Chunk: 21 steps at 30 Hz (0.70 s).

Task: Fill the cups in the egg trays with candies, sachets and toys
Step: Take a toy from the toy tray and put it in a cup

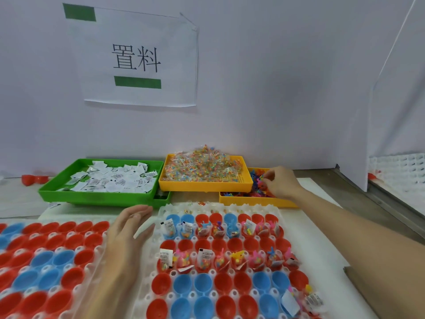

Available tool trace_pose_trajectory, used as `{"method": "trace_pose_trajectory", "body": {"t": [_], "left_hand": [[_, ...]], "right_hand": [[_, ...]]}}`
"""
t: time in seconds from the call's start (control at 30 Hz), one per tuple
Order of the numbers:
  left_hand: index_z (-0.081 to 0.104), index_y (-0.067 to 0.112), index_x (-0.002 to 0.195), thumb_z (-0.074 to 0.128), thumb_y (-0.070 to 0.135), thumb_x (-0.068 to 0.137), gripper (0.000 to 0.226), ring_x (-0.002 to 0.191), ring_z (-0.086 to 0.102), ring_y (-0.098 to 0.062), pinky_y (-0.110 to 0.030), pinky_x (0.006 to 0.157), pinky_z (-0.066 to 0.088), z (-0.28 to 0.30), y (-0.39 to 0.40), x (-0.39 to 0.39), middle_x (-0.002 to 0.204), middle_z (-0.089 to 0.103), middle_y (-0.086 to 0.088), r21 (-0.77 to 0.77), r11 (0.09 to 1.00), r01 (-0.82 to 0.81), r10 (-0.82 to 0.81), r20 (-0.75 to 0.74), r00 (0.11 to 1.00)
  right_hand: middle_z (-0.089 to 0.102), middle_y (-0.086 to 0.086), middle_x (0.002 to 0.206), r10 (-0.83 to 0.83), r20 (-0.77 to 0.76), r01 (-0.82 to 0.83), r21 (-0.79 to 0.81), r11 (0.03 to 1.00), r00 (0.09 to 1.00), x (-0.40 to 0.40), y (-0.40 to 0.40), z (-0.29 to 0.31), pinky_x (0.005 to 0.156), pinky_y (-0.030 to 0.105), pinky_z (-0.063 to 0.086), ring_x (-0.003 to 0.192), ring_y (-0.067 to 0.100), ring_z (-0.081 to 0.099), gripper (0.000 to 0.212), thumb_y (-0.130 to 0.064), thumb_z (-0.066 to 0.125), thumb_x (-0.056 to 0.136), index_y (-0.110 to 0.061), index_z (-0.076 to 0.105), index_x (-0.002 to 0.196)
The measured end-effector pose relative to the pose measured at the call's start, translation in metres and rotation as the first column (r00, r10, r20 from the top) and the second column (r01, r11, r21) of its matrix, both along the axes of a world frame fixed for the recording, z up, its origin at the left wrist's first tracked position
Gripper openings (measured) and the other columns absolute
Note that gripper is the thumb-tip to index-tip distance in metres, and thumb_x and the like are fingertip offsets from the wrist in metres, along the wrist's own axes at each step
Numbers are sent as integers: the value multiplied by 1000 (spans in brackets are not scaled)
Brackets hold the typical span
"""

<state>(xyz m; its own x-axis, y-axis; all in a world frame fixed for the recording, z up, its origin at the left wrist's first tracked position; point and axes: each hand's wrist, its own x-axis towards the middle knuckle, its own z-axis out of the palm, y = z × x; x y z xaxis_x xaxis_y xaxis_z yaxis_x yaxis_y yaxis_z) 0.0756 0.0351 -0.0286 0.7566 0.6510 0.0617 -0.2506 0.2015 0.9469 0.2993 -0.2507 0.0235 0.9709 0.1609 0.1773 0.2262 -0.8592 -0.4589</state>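
Two white egg trays hold red and blue cups. The right egg tray (333, 256) has two rows of cups filled with sachets, candy bags and toys, plus a few filled cups at its near right. The left egg tray (96, 268) holds empty cups. My left hand (128, 229) lies flat with straight fingers over the gap between the trays. My right hand (279, 181) reaches into the yellow toy tray (253, 201) and its curled fingers pinch at the small coloured toys (258, 180). White sachets (115, 178) fill a green tray (103, 196). Bagged candies (204, 166) heap in a second yellow tray (202, 186).
A white wall with a printed paper sign (138, 58) stands right behind the trays. A white partition (391, 111) closes the right side, with a stack of white trays (397, 166) beyond it. Red cup halves (32, 179) lie at the far left.
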Motion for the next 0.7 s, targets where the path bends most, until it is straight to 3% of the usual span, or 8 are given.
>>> {"method": "trace_pose_trajectory", "body": {"t": [0.1,0.23,0.33,0.43,0.5,0.7], "left_hand": [[67,5,98,43,1,99,24,112,64,-30,-32,82,52,-2,2,1,109,70,-18,13,1000,9,-9,-8,1000],[68,6,95,43,2,99,26,102,68,-27,-26,72,53,-4,4,3,105,70,-19,18,1000,23,-23,-13,1000],[69,7,93,43,3,99,27,95,69,-23,-28,73,50,-4,3,3,104,70,-18,38,999,21,-20,-29,999],[70,5,94,44,4,98,26,92,70,-22,-29,73,50,-3,3,3,102,70,-17,37,999,19,-18,-20,1000],[69,5,94,44,4,98,26,88,70,-19,-30,73,50,-3,3,2,102,70,-17,29,999,19,-18,-15,1000],[71,8,90,43,3,97,29,87,70,-21,-32,74,50,-3,3,4,97,71,-17,44,999,14,-13,-6,1000]], "right_hand": [[73,10,111,-39,4,40,-20,999,999,12,13,-8,79,29,45,91,19,61,19,-19,62,98,-8,76,105],[71,9,115,-60,-71,57,-42,997,996,27,18,-9,84,33,47,104,24,63,19,-22,68,94,-9,77,105],[71,7,111,-42,-156,37,-38,999,987,33,14,-8,76,30,45,99,21,61,15,-21,68,94,-12,79,99],[70,0,96,-41,-129,52,82,995,991,34,9,-10,62,26,42,83,11,57,17,-18,66,93,-22,76,80],[67,-5,88,-49,-54,59,206,977,997,31,6,-10,61,24,42,81,9,58,21,-19,66,93,-26,70,74],[68,2,92,-117,114,52,458,887,987,12,-5,-5,73,30,48,92,20,64,5,-18,68,93,-14,68,89]]}}
